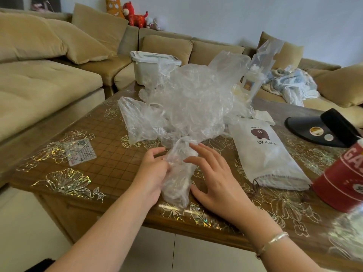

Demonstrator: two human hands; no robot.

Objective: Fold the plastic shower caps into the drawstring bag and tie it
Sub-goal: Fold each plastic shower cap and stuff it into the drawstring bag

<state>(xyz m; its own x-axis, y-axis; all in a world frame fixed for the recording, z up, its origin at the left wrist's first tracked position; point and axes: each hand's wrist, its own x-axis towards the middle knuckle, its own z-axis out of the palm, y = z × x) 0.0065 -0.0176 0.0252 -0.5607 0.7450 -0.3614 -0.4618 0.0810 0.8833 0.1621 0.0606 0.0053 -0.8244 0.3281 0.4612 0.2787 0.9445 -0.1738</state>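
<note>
Two hands work at the near edge of the table (110, 146), and we record their state first. Our left hand (155, 173) has its fingers curled into the side of a gathered shower cap (177, 173), gripping the clear plastic. Our right hand (214, 183) is spread, fingers straight, its fingertips touching the other side of the same cap; a thin silver bracelet (275, 241) sits on that wrist.

We note the cap is bunched into a narrow upright roll between both hands, its lower end resting on the table near the front edge. Directly behind it rises a large crumpled pile of shower caps (192, 103), touching the roll at its top.

We find the drawstring bag (263, 154) lying flat just to the right of the hands, apart from the caps, its corded mouth toward us. Its print, read upside down from our position, shows a brown bear figure with "brown" and "POPULAR".

Further right, a red can (341, 181) carries white letters "GA", the rest cut off. A black sun visor (322, 128) lies behind it. On the left, a small printed card (81, 152) lies on the table; its text is too small to read. A white lidded box (151, 65) stands at the far edge.
</note>
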